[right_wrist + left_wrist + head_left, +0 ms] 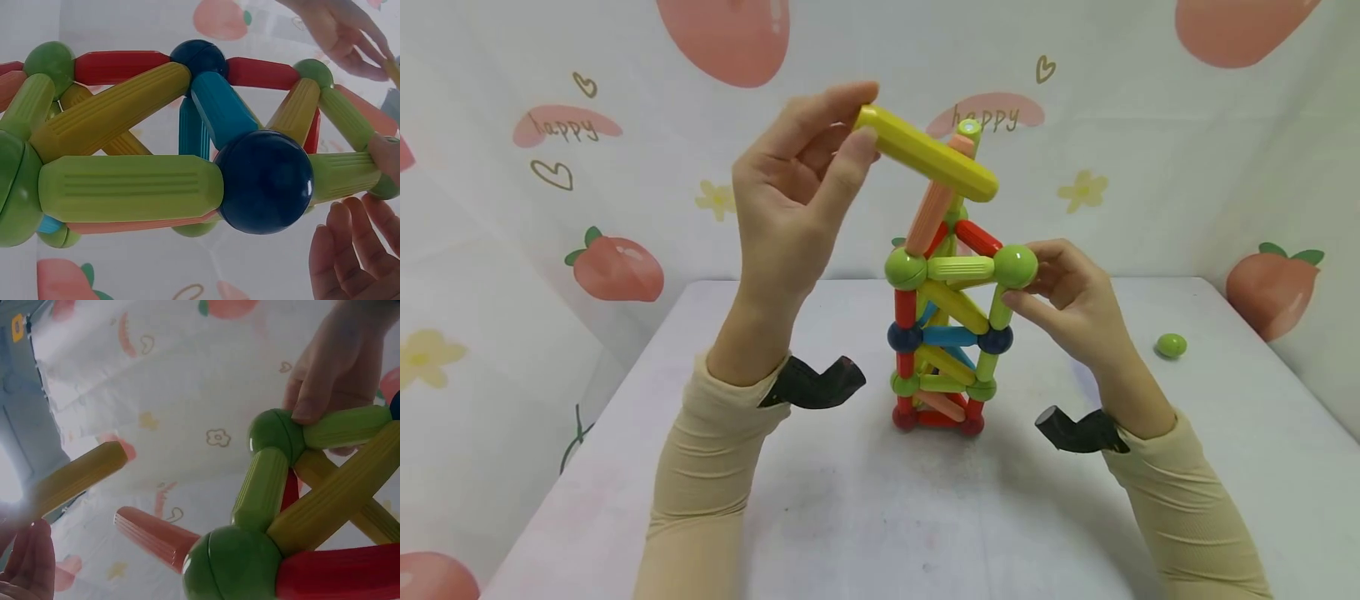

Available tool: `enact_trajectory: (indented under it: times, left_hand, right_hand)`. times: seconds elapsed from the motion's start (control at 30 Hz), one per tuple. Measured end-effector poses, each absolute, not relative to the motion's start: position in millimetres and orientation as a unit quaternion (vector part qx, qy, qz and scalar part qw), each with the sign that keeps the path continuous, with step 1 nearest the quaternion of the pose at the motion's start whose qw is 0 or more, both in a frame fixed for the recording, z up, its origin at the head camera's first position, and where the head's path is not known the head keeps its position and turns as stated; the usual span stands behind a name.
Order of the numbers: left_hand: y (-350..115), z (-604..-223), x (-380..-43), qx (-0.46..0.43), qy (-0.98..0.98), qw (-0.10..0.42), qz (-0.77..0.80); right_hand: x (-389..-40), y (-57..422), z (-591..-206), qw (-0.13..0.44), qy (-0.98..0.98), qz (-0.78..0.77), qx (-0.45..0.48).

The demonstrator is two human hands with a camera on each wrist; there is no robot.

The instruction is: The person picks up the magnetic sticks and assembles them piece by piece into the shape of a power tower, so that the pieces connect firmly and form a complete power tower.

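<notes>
My left hand (793, 183) is raised above the table and pinches one end of a yellow magnetic stick (928, 154) between thumb and fingers. The stick's free end slopes down to the right and overlaps the tower's top in the head view. Below it stands a tower of magnetic sticks and balls (951, 337) in red, blue, green and yellow. At its upper right corner, my right hand (1071, 292) holds a green ball (1017, 265), thumb at its lower side by a light green stick (340, 175). A pink stick (931, 212) slants upward from the left green ball (906, 267).
A small green ball (1171, 346) lies on the white table (850, 517), right of the tower. Behind the table hangs a white cloth (865, 50) printed with fruit, hearts and flowers. Each wrist carries a black strap fitting (816, 383).
</notes>
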State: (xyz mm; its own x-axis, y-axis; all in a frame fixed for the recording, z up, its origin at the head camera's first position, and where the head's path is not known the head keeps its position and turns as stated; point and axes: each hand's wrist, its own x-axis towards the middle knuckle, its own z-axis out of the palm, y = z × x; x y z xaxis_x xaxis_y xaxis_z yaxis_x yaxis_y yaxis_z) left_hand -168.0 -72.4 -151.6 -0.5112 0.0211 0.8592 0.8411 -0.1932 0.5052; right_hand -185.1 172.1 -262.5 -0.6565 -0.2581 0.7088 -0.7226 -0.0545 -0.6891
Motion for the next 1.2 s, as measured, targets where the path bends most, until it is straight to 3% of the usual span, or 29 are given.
enact_trajectory:
  times: [0.3, 0.93, 1.2]
  left_hand:
    - [-48.6, -152.4, -175.4, -0.458, -0.637, 0.349, -0.512]
    - [-28.7, -154.5, -194.4, -0.448, -0.666, 0.283, -0.525]
    - [-24.8, -157.3, -195.1, -0.450, -0.669, 0.292, -0.514]
  right_hand:
    - [-187.3, 172.1, -265.8, 0.184, -0.663, 0.626, 0.367]
    - [-187.3, 172.5, -267.4, 0.185, -0.667, 0.628, 0.357]
    - [-187.2, 171.9, -267.5, 0.183, -0.661, 0.632, 0.361]
